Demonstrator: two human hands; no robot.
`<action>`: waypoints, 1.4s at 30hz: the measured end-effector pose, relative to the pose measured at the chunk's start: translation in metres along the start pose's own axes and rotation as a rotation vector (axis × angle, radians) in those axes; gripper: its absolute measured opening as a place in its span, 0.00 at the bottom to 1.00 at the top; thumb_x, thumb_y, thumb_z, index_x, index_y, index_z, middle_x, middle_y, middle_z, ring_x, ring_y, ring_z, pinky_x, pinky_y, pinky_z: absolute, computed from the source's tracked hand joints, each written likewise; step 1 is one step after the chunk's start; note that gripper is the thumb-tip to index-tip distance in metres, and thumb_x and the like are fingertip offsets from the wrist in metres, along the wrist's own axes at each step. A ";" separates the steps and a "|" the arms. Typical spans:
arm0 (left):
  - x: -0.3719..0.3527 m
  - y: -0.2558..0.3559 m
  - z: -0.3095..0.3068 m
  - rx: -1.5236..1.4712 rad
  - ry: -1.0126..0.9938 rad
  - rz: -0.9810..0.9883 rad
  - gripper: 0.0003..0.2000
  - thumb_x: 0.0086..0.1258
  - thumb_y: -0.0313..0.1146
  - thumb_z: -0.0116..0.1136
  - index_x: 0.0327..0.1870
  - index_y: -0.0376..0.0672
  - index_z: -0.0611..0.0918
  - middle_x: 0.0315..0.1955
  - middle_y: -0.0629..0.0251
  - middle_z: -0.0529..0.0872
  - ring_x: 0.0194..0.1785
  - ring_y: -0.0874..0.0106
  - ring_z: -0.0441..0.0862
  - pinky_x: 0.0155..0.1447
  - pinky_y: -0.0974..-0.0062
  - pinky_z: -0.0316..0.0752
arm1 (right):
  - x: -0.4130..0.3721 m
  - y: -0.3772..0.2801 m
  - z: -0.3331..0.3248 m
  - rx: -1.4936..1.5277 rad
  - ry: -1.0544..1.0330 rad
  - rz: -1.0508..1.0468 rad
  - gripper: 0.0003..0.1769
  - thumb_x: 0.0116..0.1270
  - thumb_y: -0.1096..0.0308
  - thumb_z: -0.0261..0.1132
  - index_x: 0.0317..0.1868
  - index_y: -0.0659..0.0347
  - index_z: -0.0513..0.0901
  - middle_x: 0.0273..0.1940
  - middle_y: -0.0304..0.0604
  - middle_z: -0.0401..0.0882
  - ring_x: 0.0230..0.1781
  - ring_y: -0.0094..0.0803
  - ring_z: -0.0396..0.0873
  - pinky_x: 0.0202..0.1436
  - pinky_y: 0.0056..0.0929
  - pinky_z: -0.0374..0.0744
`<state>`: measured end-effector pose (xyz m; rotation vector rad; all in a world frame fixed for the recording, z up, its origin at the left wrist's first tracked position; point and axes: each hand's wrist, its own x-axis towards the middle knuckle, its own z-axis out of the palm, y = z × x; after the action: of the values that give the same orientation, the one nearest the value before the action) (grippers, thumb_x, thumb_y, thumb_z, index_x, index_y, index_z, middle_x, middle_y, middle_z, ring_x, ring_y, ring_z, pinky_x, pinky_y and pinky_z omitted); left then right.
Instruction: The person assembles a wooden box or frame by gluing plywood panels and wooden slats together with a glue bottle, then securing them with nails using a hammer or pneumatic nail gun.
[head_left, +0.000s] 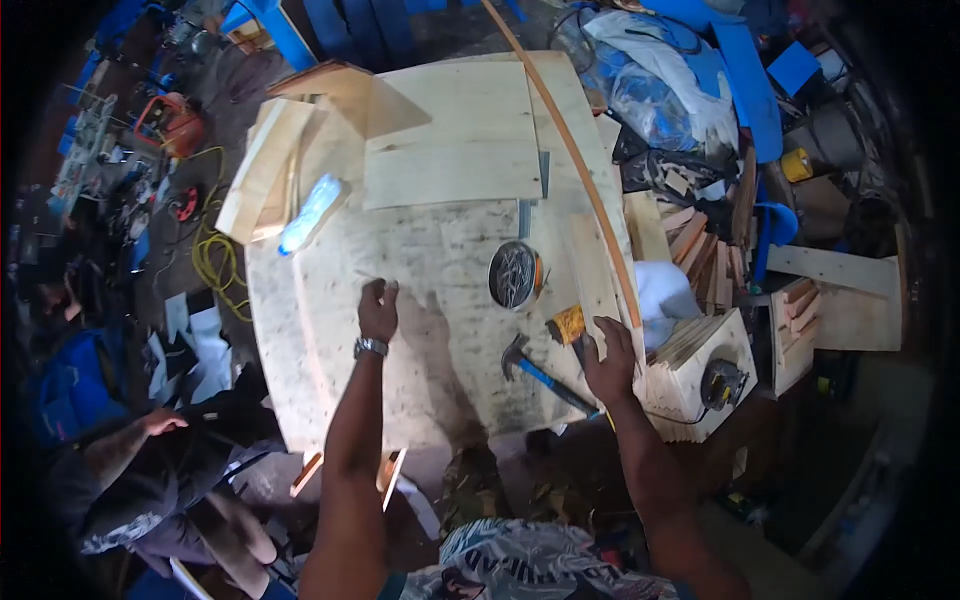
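a: entry for the left hand?
b: one left hand (378, 310), bare, metal watch (370, 347) at the wrist, placed over the middle left of the wooden worktop (420, 250). its fingers were bent toward the thumb; whether they pinched anything, i could not tell.
a: and the right?
b: one right hand (608, 362), at the near right edge, fingers partly spread, just beside a yellow tool (568, 324). whether it grasped the tool, i could not tell.
a: tools and stock nearby?
b: one hammer (552, 380), blue handle, lay left of that hand, head pointing far left. one round tin (539, 272) stood farther off, with nails (513, 278) inside.
a: remaining items?
b: one plastic bottle (310, 213), on its side, far left, beside stacked boards (262, 165). one plywood sheet (455, 140), far side. one long brown strip (604, 222), along the right. one other person (160, 490), near left, off the worktop.
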<state>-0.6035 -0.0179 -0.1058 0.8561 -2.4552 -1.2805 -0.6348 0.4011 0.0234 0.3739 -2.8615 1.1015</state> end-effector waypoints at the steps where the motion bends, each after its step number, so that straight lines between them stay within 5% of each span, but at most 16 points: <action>1: 0.029 0.010 0.006 0.019 0.016 -0.013 0.24 0.70 0.46 0.61 0.53 0.31 0.77 0.44 0.49 0.85 0.48 0.60 0.82 0.54 0.65 0.76 | 0.022 -0.003 0.015 0.006 -0.027 0.013 0.21 0.64 0.70 0.65 0.57 0.65 0.76 0.53 0.54 0.77 0.56 0.51 0.75 0.60 0.42 0.74; 4: 0.104 0.014 0.019 0.048 0.078 -0.013 0.30 0.67 0.48 0.62 0.59 0.30 0.73 0.53 0.40 0.81 0.55 0.51 0.80 0.59 0.60 0.74 | 0.096 -0.018 0.070 0.127 -0.102 0.204 0.24 0.64 0.69 0.66 0.60 0.66 0.74 0.55 0.55 0.77 0.57 0.49 0.76 0.60 0.40 0.74; 10: 0.181 0.010 0.027 0.021 0.120 0.001 0.33 0.63 0.46 0.65 0.60 0.27 0.71 0.52 0.38 0.80 0.56 0.46 0.77 0.61 0.58 0.72 | 0.230 0.065 0.193 0.067 -0.035 0.185 0.34 0.65 0.60 0.66 0.65 0.73 0.68 0.63 0.65 0.70 0.64 0.50 0.70 0.69 0.39 0.67; 12: 0.191 0.009 0.028 0.004 0.108 -0.028 0.33 0.62 0.44 0.66 0.60 0.27 0.71 0.50 0.39 0.81 0.56 0.45 0.77 0.61 0.56 0.72 | 0.254 0.053 0.198 -0.126 -0.057 0.169 0.35 0.66 0.57 0.66 0.64 0.74 0.68 0.61 0.66 0.71 0.64 0.51 0.71 0.67 0.39 0.68; 14: 0.197 0.015 0.023 0.020 0.045 -0.048 0.35 0.63 0.47 0.64 0.62 0.27 0.70 0.52 0.38 0.80 0.57 0.45 0.78 0.62 0.57 0.72 | 0.269 0.039 0.195 0.080 -0.233 0.265 0.34 0.64 0.54 0.67 0.60 0.73 0.70 0.56 0.64 0.76 0.60 0.52 0.74 0.63 0.39 0.70; 16: 0.198 0.009 0.032 0.055 0.085 0.030 0.35 0.63 0.48 0.64 0.62 0.27 0.70 0.54 0.37 0.80 0.57 0.46 0.78 0.62 0.57 0.72 | 0.275 0.040 0.200 -0.020 -0.211 0.297 0.32 0.65 0.53 0.67 0.58 0.72 0.72 0.55 0.62 0.77 0.58 0.50 0.75 0.62 0.38 0.70; 18: 0.196 0.016 0.034 -0.001 0.056 -0.029 0.36 0.62 0.50 0.64 0.62 0.28 0.71 0.55 0.38 0.79 0.59 0.46 0.77 0.64 0.58 0.71 | 0.280 0.025 0.192 0.217 -0.205 0.552 0.25 0.64 0.51 0.68 0.49 0.65 0.79 0.38 0.43 0.78 0.38 0.30 0.75 0.37 0.30 0.73; 20: 0.200 0.023 0.034 -0.135 0.109 -0.122 0.36 0.62 0.53 0.62 0.60 0.28 0.73 0.52 0.41 0.80 0.58 0.48 0.76 0.64 0.56 0.68 | 0.290 0.035 0.182 0.621 -0.225 0.741 0.23 0.63 0.48 0.68 0.46 0.60 0.81 0.32 0.36 0.75 0.32 0.23 0.71 0.29 0.25 0.67; 25: 0.173 0.046 0.004 0.029 0.155 -0.055 0.32 0.63 0.55 0.59 0.52 0.29 0.78 0.48 0.42 0.81 0.53 0.50 0.74 0.61 0.55 0.65 | 0.284 0.005 0.147 0.325 -0.213 0.806 0.22 0.63 0.45 0.68 0.41 0.57 0.82 0.30 0.33 0.74 0.25 0.21 0.68 0.25 0.24 0.63; 32: 0.053 0.099 -0.070 0.093 0.303 -0.042 0.26 0.65 0.47 0.62 0.51 0.29 0.80 0.44 0.47 0.83 0.51 0.53 0.76 0.60 0.58 0.66 | 0.216 -0.036 0.050 0.080 -0.311 0.721 0.21 0.61 0.47 0.70 0.30 0.58 0.83 0.21 0.30 0.70 0.20 0.19 0.66 0.23 0.25 0.63; 35: -0.021 0.118 -0.100 0.132 0.356 -0.068 0.23 0.66 0.44 0.61 0.50 0.31 0.80 0.41 0.47 0.82 0.50 0.52 0.75 0.60 0.59 0.66 | 0.173 -0.017 0.011 0.250 -0.314 0.487 0.18 0.63 0.54 0.70 0.33 0.62 0.84 0.22 0.33 0.74 0.23 0.19 0.71 0.22 0.26 0.66; 38: -0.109 0.110 -0.115 0.149 0.408 -0.101 0.20 0.66 0.42 0.62 0.49 0.33 0.79 0.41 0.50 0.82 0.49 0.54 0.74 0.58 0.57 0.65 | 0.128 -0.082 -0.027 0.140 -0.235 0.331 0.19 0.65 0.57 0.69 0.38 0.69 0.83 0.26 0.35 0.76 0.25 0.18 0.71 0.24 0.23 0.68; 42: -0.246 0.072 -0.125 -0.049 0.557 -0.350 0.18 0.68 0.39 0.62 0.48 0.32 0.80 0.43 0.50 0.83 0.47 0.61 0.79 0.53 0.61 0.73 | 0.049 -0.135 -0.046 0.278 -0.235 0.225 0.21 0.65 0.60 0.69 0.47 0.72 0.81 0.36 0.46 0.83 0.35 0.29 0.79 0.41 0.28 0.78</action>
<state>-0.3772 0.0779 0.0391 1.4472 -1.8843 -1.0088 -0.6516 0.3255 0.1527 0.2078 -3.0128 1.6057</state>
